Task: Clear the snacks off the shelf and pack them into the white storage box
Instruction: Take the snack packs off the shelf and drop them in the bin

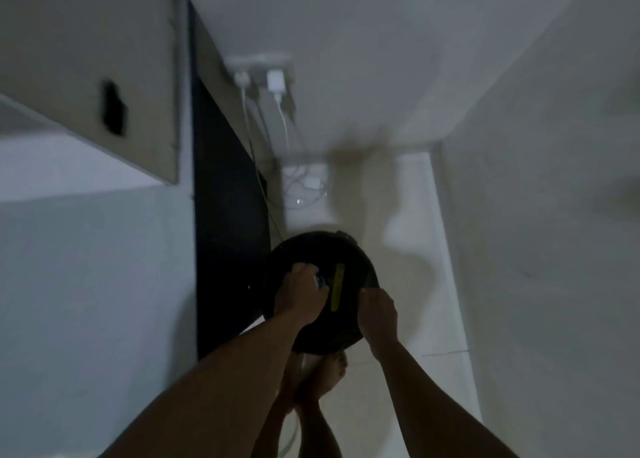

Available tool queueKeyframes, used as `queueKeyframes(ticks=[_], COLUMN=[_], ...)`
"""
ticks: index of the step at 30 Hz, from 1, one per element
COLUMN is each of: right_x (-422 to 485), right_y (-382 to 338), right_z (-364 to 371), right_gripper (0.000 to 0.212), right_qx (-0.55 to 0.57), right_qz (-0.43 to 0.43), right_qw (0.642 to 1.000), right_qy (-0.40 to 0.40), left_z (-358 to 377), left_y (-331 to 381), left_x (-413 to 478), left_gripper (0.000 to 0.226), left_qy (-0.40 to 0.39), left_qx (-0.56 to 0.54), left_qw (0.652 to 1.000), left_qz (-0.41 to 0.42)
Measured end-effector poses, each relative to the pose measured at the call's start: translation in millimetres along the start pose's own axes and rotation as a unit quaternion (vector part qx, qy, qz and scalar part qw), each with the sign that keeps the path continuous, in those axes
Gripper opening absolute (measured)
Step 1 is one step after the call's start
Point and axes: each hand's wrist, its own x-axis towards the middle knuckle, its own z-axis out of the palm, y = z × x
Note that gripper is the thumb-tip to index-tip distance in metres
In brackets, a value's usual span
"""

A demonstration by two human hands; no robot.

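Observation:
A round black container point(318, 249) sits low on the pale floor in front of me. Inside it lies a yellow strip point(337, 288). My left hand point(301, 295) is over the container's left side, fingers curled round a small blue-and-white packet point(320, 280) that is too blurred to identify. My right hand point(377, 312) grips the container's right rim. No white storage box and no snack shelf are in view.
A dark panel point(228, 215) runs along the left beside a grey cabinet point(86, 76). A wall socket with white chargers point(273, 80) feeds cables point(308, 187) lying on the floor beyond the container. A white wall point(536, 215) closes the right side. My bare feet point(325, 371) stand below the container.

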Motion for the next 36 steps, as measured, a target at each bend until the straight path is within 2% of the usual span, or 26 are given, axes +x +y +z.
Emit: queueKeyframes(ticks=[5, 10, 15, 21, 26, 31, 34, 36], right_x=[-86, -161, -236, -335, -385, -408, -414, -414], right_y=[-107, -211, -304, -394, -439, -481, -502, -515], right_z=[-80, -111, -118, -108, -92, -80, -59, -38], right_gripper=[0.029, 0.029, 0.022, 0.018, 0.021, 0.021, 0.022, 0.023], right_qx=[0.047, 0.058, 0.093, 0.109, 0.093, 0.057, 0.051, 0.046], right_qz=[-0.097, -0.226, -0.399, -0.565, -0.626, -0.625, -0.625, -0.610], right_qw=[0.994, 0.970, 0.908, 0.813, 0.768, 0.769, 0.770, 0.784], right_qy=[0.025, 0.062, 0.083, 0.084, 0.095, 0.116, 0.115, 0.111], left_z=[-125, -235, -313, -412, -479, -530, -553, -568], left_y=[59, 79, 62, 15, -21, -57, -86, -107], left_x=[-81, -160, -228, -293, -327, -344, -344, -341], left_gripper=[0.038, 0.033, 0.022, 0.029, 0.027, 0.025, 0.023, 0.021], left_qy=[0.087, 0.214, 0.328, 0.475, 0.530, 0.565, 0.570, 0.567], left_qx=[-0.002, 0.001, -0.014, -0.016, -0.030, -0.037, -0.033, -0.029], left_qw=[0.993, 0.969, 0.932, 0.864, 0.831, 0.814, 0.809, 0.811], left_qz=[0.084, 0.123, 0.151, 0.167, 0.167, 0.128, 0.136, 0.141])
